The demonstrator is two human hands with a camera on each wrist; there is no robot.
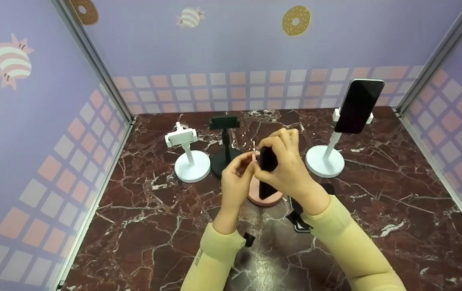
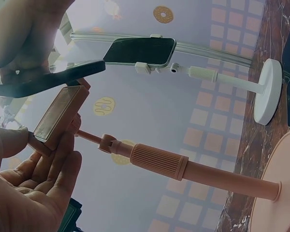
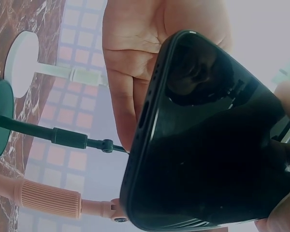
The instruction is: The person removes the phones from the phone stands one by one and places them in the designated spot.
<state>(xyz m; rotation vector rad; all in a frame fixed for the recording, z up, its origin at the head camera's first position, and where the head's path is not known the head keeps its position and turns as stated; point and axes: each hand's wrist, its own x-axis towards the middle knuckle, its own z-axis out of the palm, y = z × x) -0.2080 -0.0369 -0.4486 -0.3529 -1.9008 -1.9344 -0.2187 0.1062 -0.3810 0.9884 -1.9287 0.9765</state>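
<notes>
A pink phone stand stands upright in the middle of the table. My left hand pinches the lower edge of its clamp between thumb and fingers. My right hand grips a black smartphone by its edges, thumb on one side and fingers on the other. In the left wrist view the phone appears edge-on, at the clamp's upper arm; whether it touches cannot be told. The right wrist view shows the dark, reflecting screen filling much of the frame. My hands hide part of the clamp from above.
A white stand and a black stand with bare clamps stand at the left. Another white stand at the right holds a phone. A further phone lies partly under my right forearm. Patterned walls enclose the marbled table.
</notes>
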